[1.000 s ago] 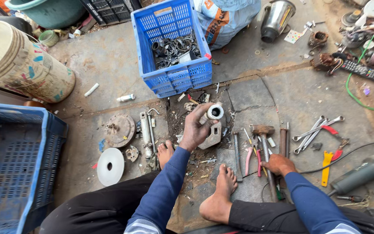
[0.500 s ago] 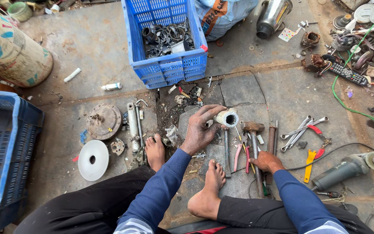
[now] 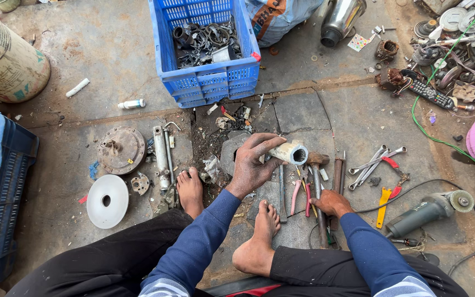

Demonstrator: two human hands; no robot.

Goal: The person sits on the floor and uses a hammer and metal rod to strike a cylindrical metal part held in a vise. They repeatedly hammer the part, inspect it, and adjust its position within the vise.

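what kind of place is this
Probably an informal repair or scrap workshop, worked on a bare concrete floor: an angle grinder, loose spanners and a blue crate of metal scrap surround the seated person.

Both arms wear long blue sleeves, with a striped white-and-blue cloth showing at the upper arms. The left hand (image 3: 254, 165) and right hand (image 3: 331, 202) are bare and grimy. Below them, black trousers and 2 bare feet.

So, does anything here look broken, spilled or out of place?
Yes: the stone slab in the floor is cracked, with dark scrap debris spilled over the gap beside the blue plastic crate. Spanners lie scattered.
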